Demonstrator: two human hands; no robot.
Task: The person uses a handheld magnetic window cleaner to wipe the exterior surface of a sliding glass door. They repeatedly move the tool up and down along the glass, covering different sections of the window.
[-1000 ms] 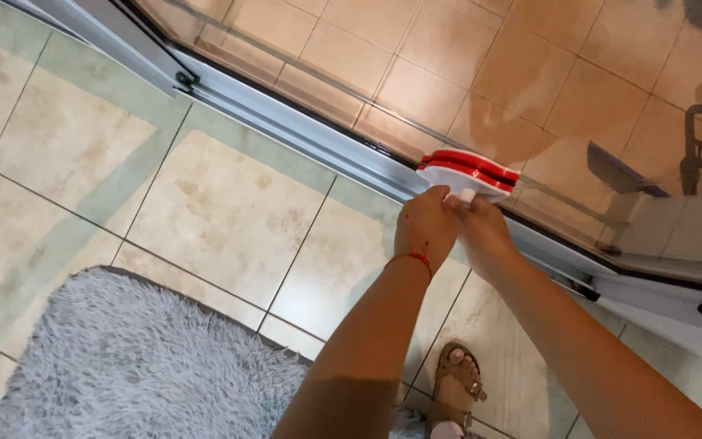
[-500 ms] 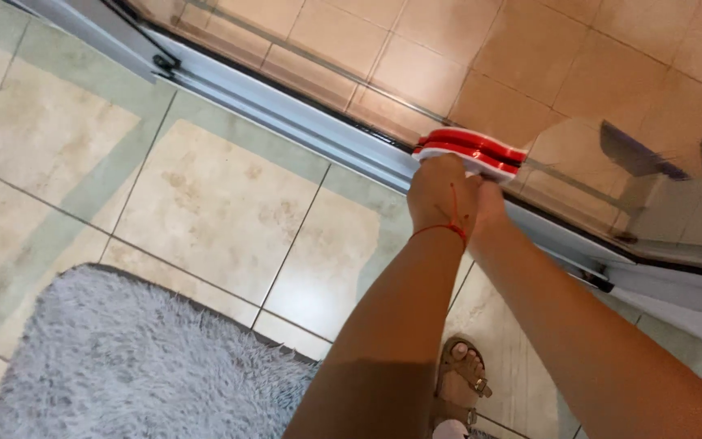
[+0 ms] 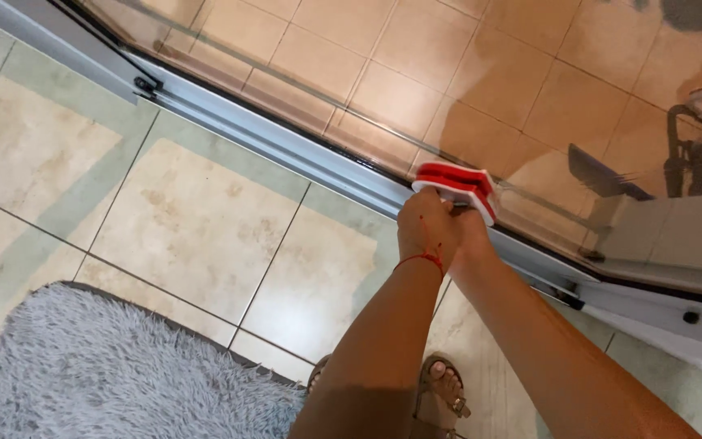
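Against the glass door [image 3: 448, 73], both hands [image 3: 440, 223] grip a red-and-white cleaner [image 3: 458, 185].

Glass door [image 3: 383, 73] blocks everything ahead, and the red and white cleaner [image 3: 458, 185] sits flat against it, right above the metal track [image 3: 286, 146]. Both hands crowd in just below the cleaner. Left of the cleaner, along the track, bare tile floor [image 3: 197, 219] is open. The grey rug [image 3: 107, 366] lies well back from the track.

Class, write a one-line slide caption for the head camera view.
Both hands, left hand and right hand, press a red-and-white window cleaner against the glass door near its bottom track.
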